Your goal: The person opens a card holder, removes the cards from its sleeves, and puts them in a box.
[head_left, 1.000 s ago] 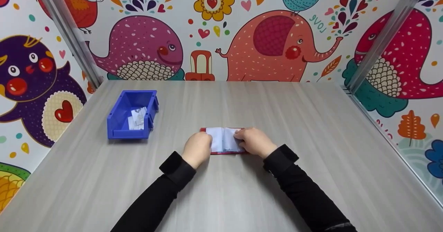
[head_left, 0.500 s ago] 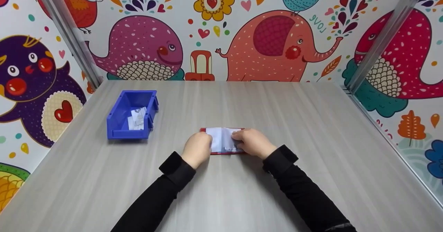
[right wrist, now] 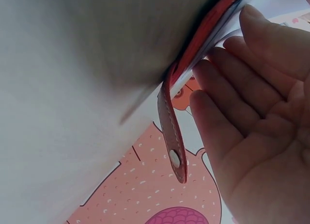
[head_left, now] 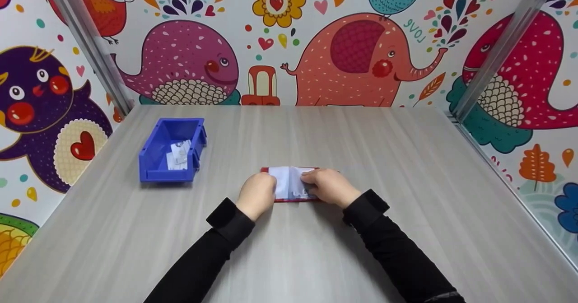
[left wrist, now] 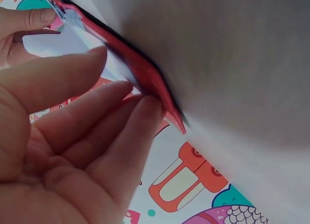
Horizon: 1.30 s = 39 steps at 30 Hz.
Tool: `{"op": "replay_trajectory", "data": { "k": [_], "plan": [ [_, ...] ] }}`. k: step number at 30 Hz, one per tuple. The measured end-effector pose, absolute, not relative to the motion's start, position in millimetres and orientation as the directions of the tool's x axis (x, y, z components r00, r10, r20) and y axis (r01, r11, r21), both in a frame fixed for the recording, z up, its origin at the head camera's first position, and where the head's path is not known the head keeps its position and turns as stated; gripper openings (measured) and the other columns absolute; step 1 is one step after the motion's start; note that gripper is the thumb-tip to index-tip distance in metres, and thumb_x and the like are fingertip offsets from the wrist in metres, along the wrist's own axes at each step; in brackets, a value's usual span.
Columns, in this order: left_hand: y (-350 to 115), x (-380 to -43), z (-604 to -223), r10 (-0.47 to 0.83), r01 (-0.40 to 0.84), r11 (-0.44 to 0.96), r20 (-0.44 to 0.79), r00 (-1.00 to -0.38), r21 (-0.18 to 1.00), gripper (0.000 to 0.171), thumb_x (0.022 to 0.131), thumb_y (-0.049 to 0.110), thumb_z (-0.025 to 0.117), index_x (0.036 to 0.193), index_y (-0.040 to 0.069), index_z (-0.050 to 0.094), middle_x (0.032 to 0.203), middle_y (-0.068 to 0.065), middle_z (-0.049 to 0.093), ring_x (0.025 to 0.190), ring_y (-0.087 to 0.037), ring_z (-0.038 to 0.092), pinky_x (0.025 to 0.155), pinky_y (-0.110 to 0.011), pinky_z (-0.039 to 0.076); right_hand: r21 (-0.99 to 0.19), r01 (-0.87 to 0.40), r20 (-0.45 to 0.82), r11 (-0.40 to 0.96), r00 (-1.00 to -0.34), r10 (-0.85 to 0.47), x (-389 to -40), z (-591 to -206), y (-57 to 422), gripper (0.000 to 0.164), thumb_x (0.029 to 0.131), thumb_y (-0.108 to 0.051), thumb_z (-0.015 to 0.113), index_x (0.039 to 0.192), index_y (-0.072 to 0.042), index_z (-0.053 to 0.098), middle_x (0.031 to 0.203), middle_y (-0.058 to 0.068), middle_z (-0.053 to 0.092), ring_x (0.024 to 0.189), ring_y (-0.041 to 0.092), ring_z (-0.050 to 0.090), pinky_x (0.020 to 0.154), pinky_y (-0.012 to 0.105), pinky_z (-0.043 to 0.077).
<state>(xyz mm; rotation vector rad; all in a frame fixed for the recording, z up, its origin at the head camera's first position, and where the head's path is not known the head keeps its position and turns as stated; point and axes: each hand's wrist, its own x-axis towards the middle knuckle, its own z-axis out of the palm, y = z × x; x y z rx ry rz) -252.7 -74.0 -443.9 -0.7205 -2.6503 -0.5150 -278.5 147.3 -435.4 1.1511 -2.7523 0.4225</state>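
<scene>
A red card holder (head_left: 282, 200) lies spread open on the table, its clear and whitish sleeves (head_left: 282, 183) showing between the two hands. My left hand (head_left: 256, 195) holds its left side, with the thumb over the sleeves and the fingertips against the red cover (left wrist: 150, 78) in the left wrist view. At the right side, my right hand (head_left: 333, 186) pinches the sleeve pages, thumb on top and fingers at their edge. A red strap with a metal snap (right wrist: 175, 158) sticks out from the holder in the right wrist view.
A blue bin (head_left: 169, 175) with several white cards (head_left: 179, 154) in it stands at the back left of the wood-grain table (head_left: 293, 258). Walls with cartoon animals (head_left: 356, 63) close off the back and both sides.
My right thumb and fingertips have shifted slightly left over the right-hand sleeves, and the page there has bent leftward, showing more beneath it. My left hand has stayed in place.
</scene>
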Motion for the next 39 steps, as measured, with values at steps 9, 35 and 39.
{"op": "replay_trajectory", "data": {
  "k": [9, 35, 39],
  "plan": [
    [-75, -252, -442, 0.414, 0.533, 0.811, 0.408, -0.814, 0.241, 0.021, 0.068, -0.01, 0.066, 0.059, 0.003, 0.052, 0.065, -0.014, 0.059, 0.065, -0.037, 0.061, 0.062, -0.048, 0.049, -0.223, -0.719, 0.214, 0.658, -0.695, -0.686, -277, -434, 147, 0.025, 0.078, 0.008, 0.071, 0.102, -0.002, 0.072, 0.115, 0.013, 0.07, 0.102, 0.029, 0.067, 0.085, 0.041, 0.054],
    [-51, -245, -430, 0.417, 0.523, 0.796, 0.35, -0.839, 0.306, 0.018, 0.074, 0.008, 0.079, 0.078, 0.004, 0.062, 0.081, -0.01, 0.061, 0.08, -0.029, 0.063, 0.069, -0.043, 0.051, -0.227, -0.708, 0.224, 0.669, -0.707, -0.671, -278, -435, 149, 0.027, 0.079, 0.005, 0.071, 0.104, -0.003, 0.073, 0.113, 0.012, 0.071, 0.099, 0.029, 0.068, 0.083, 0.041, 0.054],
    [-46, -246, -430, 0.447, 0.575, 0.768, 0.406, -0.797, 0.282, 0.017, 0.074, 0.005, 0.079, 0.081, 0.004, 0.064, 0.084, -0.01, 0.064, 0.082, -0.028, 0.064, 0.072, -0.041, 0.052, -0.225, -0.704, 0.22, 0.673, -0.71, -0.669, -277, -434, 148, 0.029, 0.08, 0.003, 0.072, 0.109, -0.003, 0.073, 0.115, 0.012, 0.07, 0.102, 0.03, 0.067, 0.084, 0.042, 0.054]
  ]
}}
